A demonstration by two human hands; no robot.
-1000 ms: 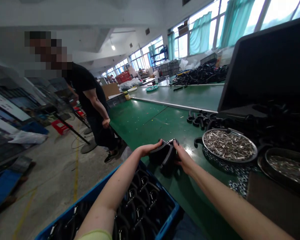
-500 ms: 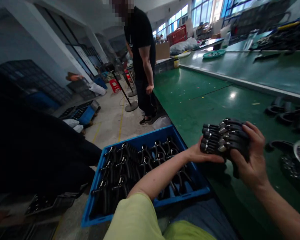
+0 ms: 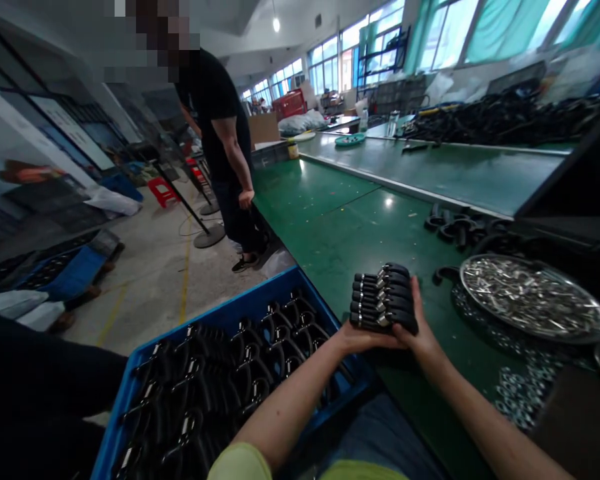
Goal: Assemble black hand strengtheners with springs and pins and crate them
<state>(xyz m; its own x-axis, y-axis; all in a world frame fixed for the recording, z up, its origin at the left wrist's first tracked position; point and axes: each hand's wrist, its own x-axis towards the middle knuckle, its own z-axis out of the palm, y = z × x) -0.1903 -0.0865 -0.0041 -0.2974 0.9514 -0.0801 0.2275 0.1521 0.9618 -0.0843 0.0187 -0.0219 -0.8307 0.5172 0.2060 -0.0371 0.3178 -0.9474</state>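
A stacked row of black parts with silver metal fittings [image 3: 384, 297] is held between both hands over the near edge of the green table [image 3: 340, 233]. My left hand [image 3: 363, 339] supports the row from below and its left side. My right hand [image 3: 419, 328] grips its right side, thumb in front and fingers behind. To the left, a blue crate [image 3: 145, 347] holds rows of similar black parts [image 3: 250, 360].
A metal tray of silver pins [image 3: 530, 300] stands at the right, with loose small nuts [image 3: 525, 393] below it. Black curved parts [image 3: 460, 227] lie behind. A person in black [image 3: 220, 133] stands by the table's far left side.
The view has turned to the right, bringing the pin tray fully in. The held row looks straighter and more even, and my hands have closed in around it.
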